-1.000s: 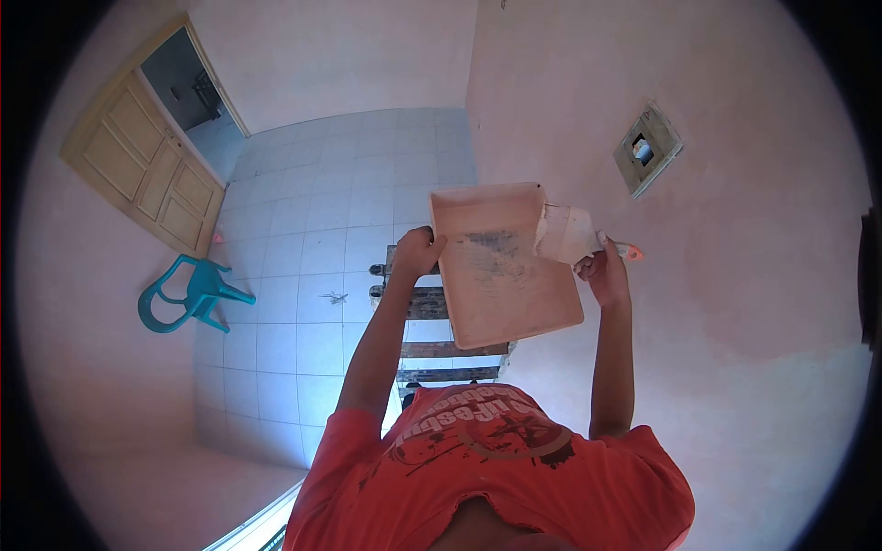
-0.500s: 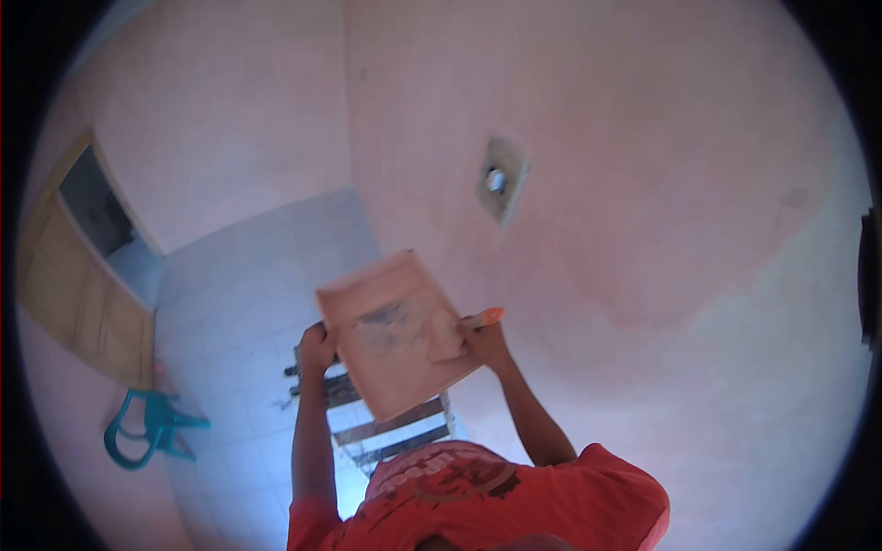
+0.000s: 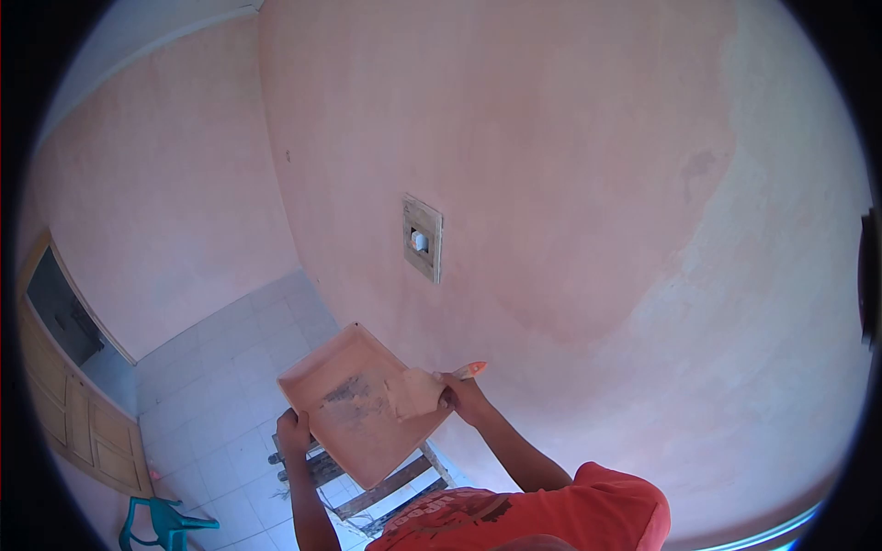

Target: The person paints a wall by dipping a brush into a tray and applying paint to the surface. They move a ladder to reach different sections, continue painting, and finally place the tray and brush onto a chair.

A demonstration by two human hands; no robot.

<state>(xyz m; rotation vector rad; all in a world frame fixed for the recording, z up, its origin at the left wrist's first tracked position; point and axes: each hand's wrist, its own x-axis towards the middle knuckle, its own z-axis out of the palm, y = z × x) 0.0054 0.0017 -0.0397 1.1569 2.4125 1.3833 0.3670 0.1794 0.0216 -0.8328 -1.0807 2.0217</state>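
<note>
My left hand (image 3: 293,432) is closed around the left edge of a shallow, pink-coated paint tray (image 3: 335,427), held tilted in front of me. Dark grey smears mark the tray's floor. In my right hand (image 3: 459,397), at the tray's right side, is a wide flat paintbrush (image 3: 418,393). Its broad head, coated in the same pink, lies over the inside of the tray, and its orange handle end (image 3: 473,369) sticks out beyond my fingers.
Ahead stands a wall (image 3: 570,230), pink on the left and paler to the right, with a wall box (image 3: 423,239) set in it. Beneath the tray is a slatted wooden stand (image 3: 395,487). A teal plastic chair (image 3: 165,523) and a wooden door (image 3: 78,413) are at left.
My view has tilted up toward the wall, so tray, hands and chair sit lower in the frame. The brush head now shows more fully over the tray; both hands keep their holds.
</note>
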